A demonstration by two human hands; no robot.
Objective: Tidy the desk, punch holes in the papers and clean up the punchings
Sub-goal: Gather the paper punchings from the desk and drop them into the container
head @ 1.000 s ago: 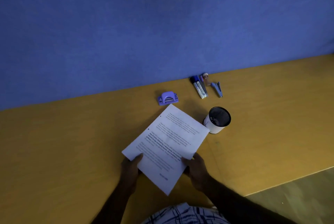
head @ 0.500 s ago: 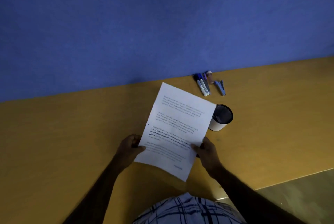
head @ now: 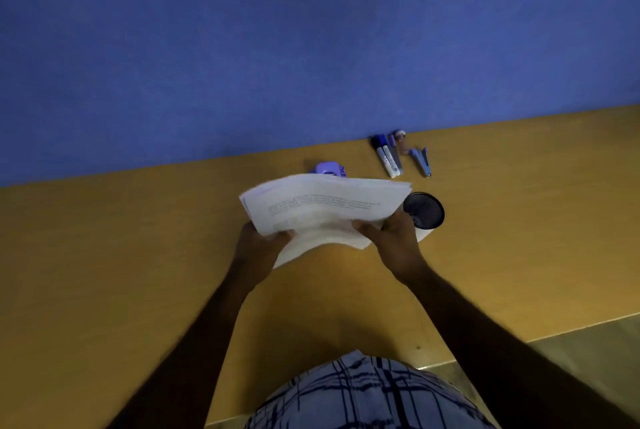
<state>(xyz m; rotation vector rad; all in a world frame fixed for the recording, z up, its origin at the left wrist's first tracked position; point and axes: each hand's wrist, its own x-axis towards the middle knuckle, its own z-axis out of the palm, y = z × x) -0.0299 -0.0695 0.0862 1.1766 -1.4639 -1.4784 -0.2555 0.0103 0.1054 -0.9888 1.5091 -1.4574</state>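
Stack of white printed paper sheets [head: 325,210] was held up over the middle of the yellow-brown wooden desk [head: 104,255], lying near flat, text blurred. L hand [head: 258,245] gripped its near-left corner, thumb clamped on top, other fingers under the sheets, out of sight. R hand [head: 391,238] gripped the near edge further right, same way. Small purple plastic hole punch [head: 329,169] sat just behind the stack toward the desk's far edge, partly hidden by it. Round black mesh pen cup w/ white side [head: 427,214] stood just beside R hand. Two blue-capped white markers [head: 388,158] & a small blue stapler [head: 420,162] lay at the far edge by the blue wall [head: 277,47].
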